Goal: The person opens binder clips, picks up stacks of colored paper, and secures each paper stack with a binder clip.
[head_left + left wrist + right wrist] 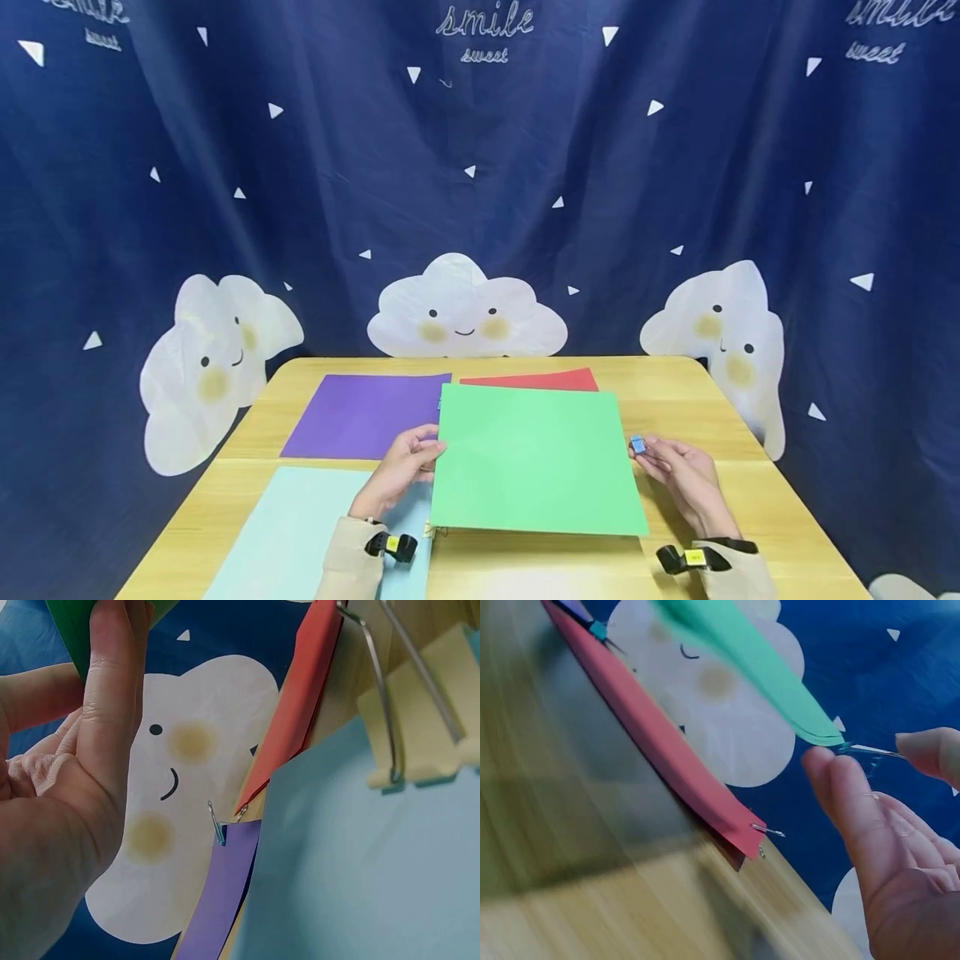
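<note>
A stack of green paper (532, 458) is held up, tilted, over the table. My left hand (405, 467) pinches its left edge between thumb and fingers; the left wrist view catches only a corner of the green paper (71, 637) behind those fingers. Beyond the right edge, my right hand (690, 479) pinches a small blue binder clip (637, 444). Seen from the right wrist, the thumb presses a wire handle (877, 751) of the clip, whose body is right at the corner of the green paper (772, 690).
Purple paper (360, 417) lies at the back left, bearing a teal clip (219, 834). Red paper (525, 380) lies behind the green one, with a clip (761, 829) on its corner. Light blue paper (300, 525) at the front left carries a yellow binder clip (420, 720).
</note>
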{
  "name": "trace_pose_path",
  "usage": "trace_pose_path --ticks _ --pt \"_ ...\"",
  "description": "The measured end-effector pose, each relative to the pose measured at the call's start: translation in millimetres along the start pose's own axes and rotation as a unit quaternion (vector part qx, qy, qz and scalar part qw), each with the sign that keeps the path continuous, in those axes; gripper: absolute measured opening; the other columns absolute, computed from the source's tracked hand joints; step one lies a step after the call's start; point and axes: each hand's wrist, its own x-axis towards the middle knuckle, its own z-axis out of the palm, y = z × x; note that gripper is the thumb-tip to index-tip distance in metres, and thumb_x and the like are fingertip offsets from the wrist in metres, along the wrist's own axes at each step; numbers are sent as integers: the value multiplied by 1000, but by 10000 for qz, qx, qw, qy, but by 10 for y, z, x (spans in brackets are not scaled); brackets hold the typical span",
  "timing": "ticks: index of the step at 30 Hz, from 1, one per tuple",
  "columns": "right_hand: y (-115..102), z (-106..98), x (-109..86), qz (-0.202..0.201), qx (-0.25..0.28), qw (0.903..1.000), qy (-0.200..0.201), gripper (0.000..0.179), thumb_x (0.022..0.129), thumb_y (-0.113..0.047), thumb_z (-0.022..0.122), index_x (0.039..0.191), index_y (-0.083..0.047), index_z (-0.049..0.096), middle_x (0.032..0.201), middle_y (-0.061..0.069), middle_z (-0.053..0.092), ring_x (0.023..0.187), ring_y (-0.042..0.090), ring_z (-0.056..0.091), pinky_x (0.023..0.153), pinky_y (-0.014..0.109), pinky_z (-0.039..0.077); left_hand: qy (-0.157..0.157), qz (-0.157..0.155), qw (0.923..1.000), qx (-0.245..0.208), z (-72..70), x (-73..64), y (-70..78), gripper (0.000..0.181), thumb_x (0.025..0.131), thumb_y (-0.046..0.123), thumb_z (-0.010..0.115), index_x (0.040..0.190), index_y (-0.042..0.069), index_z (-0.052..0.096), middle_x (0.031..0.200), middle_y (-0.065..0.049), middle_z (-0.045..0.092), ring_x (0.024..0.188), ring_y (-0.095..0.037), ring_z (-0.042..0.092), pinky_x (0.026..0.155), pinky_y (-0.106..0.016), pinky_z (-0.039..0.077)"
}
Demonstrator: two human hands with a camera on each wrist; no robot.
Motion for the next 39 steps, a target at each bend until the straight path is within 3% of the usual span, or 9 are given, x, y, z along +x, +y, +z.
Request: trace_pose_path --ticks 10,14,18,21,27,33,39 --pt "25 193 52 -342 479 9980 243 26 101 0 62 88 -11 81 88 5 81 84 13 79 81 26 63 169 101 9997 -138 -56 -19 16 57 103 16 62 149 -8 39 69 13 53 57 -1 43 57 -16 51" --pt "19 224 35 -276 234 9986 398 23 101 -5 64 91 -16 82 88 2 81 80 10 78 78 26 64 232 107 9996 -132 -48 -13 26 56 103 16 62 148 -8 40 68 13 52 57 -1 46 57 -17 53" --pt "9 219 18 -296 -294 9973 599 18 102 -16 65 101 -25 81 85 -3 80 69 6 74 64 19 61 231 102 9996 -160 -45 6 34 55 103 16 62 149 -7 40 68 13 52 57 -1 46 58 -17 54" --pt "5 189 13 -461 -382 9965 585 17 102 -17 66 105 -23 82 85 -4 80 65 4 69 56 16 56 188 116 9996 -182 -46 17 35 56 104 16 61 149 -7 40 68 13 52 57 -1 47 59 -18 55" --pt "12 132 16 -606 245 9975 251 19 102 -9 64 98 -9 82 87 3 80 72 7 74 69 19 63 169 90 9996 -192 -42 14 42 58 104 17 61 150 -8 37 71 12 56 58 -1 48 60 -18 57" --pt "19 114 29 -142 165 9996 197 23 105 -18 62 94 -11 80 87 -1 79 76 6 74 75 19 63 221 116 9994 -219 -43 4 48 57 104 16 61 151 -7 37 66 12 45 56 -2 40 56 -17 51" --pt "15 88 -5 250 496 9982 212 23 105 -18 62 93 -15 81 87 -2 79 75 4 72 73 16 61 176 101 9996 -180 -38 4 37 60 104 18 61 152 -7 36 65 12 41 56 -2 37 55 -17 48"
